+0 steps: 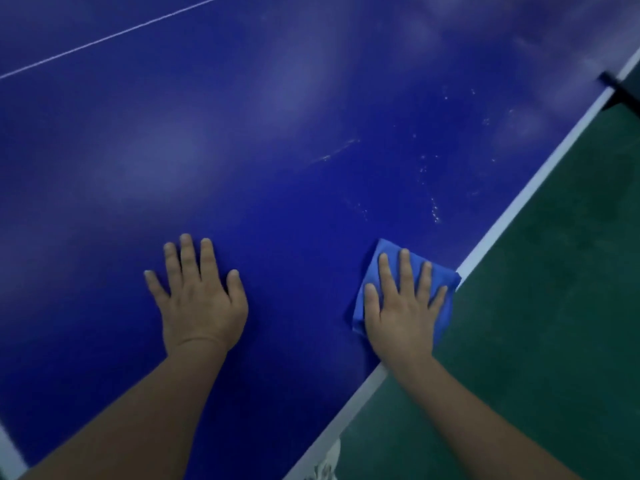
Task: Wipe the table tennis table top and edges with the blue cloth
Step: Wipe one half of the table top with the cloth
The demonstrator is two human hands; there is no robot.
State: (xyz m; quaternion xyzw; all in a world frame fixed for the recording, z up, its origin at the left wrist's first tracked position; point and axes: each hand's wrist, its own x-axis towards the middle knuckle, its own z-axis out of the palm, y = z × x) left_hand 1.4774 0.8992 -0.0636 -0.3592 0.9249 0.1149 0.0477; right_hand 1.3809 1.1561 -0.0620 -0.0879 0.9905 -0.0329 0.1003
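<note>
The dark blue table tennis table top fills most of the view, with a white stripe along its right edge. My right hand presses flat, fingers spread, on the folded blue cloth, which lies at the right edge and slightly overhangs it. To its left, my left hand rests flat on the bare table top with straight fingers. White specks and a smear mark the surface beyond the cloth.
Green floor lies to the right of the table. A dark net clamp sits on the edge at the upper right. A thin white centre line crosses the top left.
</note>
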